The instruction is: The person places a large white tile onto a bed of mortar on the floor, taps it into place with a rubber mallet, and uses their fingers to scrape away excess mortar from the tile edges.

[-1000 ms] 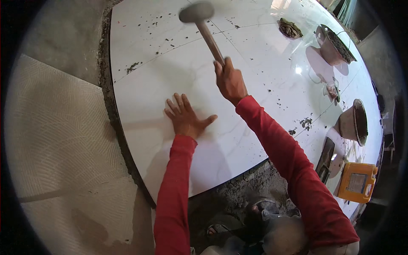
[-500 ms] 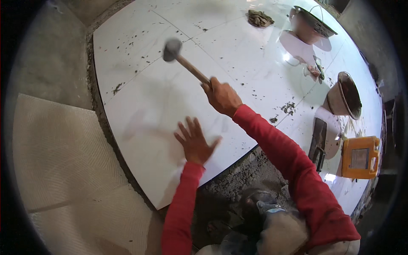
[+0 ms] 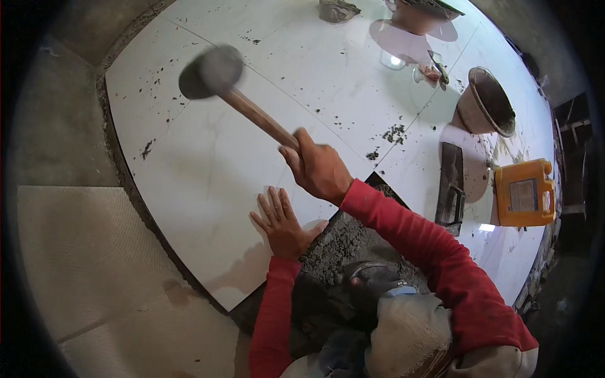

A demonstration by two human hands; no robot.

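Floor: glossy white tiles [image 3: 353, 82] fill the middle and upper part of the frame, with dark crumbs [image 3: 395, 133] scattered over them.
Left of the frame: pale panels [image 3: 88, 246] with a fine ridged texture, beyond the dark edge of the tiling.
Tile in hand: a large white tile [image 3: 208, 189], left of centre, its near corner pointing to the lower edge.
Left hand: the left hand [image 3: 282, 228] lies palm down on that tile near its edge, fingers spread, gripping nothing.
Right hand: the right hand [image 3: 318, 167], at centre, is closed around the wooden handle of a mallet [image 3: 249, 112].
Mallet head: dark, rounded and blurred, upper left of centre, held over the tiling.
Mortar: a rough grey bed [image 3: 343, 249] below centre, bordering the tile.
Right of the frame: a bucket [image 3: 471, 110] tilted toward the right, a dark float [image 3: 450, 183] and a yellow jerrycan [image 3: 524, 192].
Top edge: a crumpled cloth [image 3: 337, 11] and a basin [image 3: 419, 19], partly cut off.
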